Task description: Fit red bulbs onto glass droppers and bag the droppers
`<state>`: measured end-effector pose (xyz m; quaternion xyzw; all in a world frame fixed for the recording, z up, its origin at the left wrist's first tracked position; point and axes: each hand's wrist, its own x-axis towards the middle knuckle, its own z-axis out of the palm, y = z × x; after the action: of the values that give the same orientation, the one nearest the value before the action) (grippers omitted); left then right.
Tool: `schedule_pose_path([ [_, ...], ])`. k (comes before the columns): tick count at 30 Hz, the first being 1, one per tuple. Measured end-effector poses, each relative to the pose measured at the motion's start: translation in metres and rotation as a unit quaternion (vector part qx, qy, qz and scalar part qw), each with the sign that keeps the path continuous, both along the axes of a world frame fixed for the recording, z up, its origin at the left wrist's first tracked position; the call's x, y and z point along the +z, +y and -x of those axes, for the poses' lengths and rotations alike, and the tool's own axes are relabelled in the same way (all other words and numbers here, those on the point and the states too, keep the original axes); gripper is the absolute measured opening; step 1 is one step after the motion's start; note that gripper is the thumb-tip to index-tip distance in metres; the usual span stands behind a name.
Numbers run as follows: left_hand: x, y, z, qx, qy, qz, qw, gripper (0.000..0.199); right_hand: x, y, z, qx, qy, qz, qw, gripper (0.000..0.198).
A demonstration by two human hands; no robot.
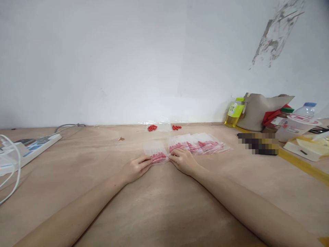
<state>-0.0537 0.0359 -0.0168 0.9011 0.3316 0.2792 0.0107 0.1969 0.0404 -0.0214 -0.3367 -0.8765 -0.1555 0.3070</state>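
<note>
A small clear plastic bag (155, 151) with several red pieces along its bottom lies on the table in front of me. At its lower left corner my left hand (137, 168) pinches the edge, fingers closed. My right hand (183, 160) has its fingers closed on the lower right corner of the same bag. Right beside it, partly under my right fingers, is a row of overlapping clear bags (199, 143), also holding red pieces. Further back lie two small groups of loose-looking red pieces (152, 128) on clear plastic.
On the left are a white power strip (42, 145) and a white cable (19, 168). To the right stand a yellow drink bottle (233, 113), a grey bag (253, 113) and a plastic cup (295, 127). Yellow tape (303, 168) runs along the table. A wall (115, 61) closes off the back.
</note>
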Motion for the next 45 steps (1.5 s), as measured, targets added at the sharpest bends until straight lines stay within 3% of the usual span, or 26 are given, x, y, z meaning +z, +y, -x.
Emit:
schedule_pose_path([
  [6,0.006,0.003,0.003,-0.027,0.074,-0.039,0.996,0.027,0.006,-0.005,0.001,-0.023,-0.090,-0.079,0.993,0.027],
  [12,0.012,0.002,0.005,-0.025,0.086,-0.023,0.996,0.027,0.011,-0.008,0.003,-0.011,-0.134,-0.118,0.984,0.030],
  [18,0.010,0.004,0.009,-0.010,0.086,-0.053,0.995,0.024,0.009,-0.007,0.003,-0.004,-0.117,-0.124,0.985,0.026],
  [22,0.007,0.005,0.008,-0.004,0.074,-0.118,0.990,0.021,0.006,-0.003,0.005,0.015,-0.101,-0.128,0.987,0.024],
  [26,0.005,0.002,-0.010,-0.041,0.025,-0.206,0.977,0.018,0.005,-0.002,0.012,0.023,-0.082,-0.142,0.986,0.023],
  [31,0.000,0.002,-0.032,-0.060,-0.002,-0.246,0.967,0.015,0.004,-0.007,0.024,0.026,-0.054,-0.154,0.986,0.019],
  [38,0.006,0.000,-0.032,-0.083,0.060,-0.346,0.933,0.011,0.004,-0.011,0.030,0.026,-0.040,-0.162,0.986,0.019],
  [45,0.011,-0.002,-0.030,-0.088,0.094,-0.389,0.912,0.014,0.007,-0.015,0.031,0.030,-0.051,-0.179,0.982,0.020],
])
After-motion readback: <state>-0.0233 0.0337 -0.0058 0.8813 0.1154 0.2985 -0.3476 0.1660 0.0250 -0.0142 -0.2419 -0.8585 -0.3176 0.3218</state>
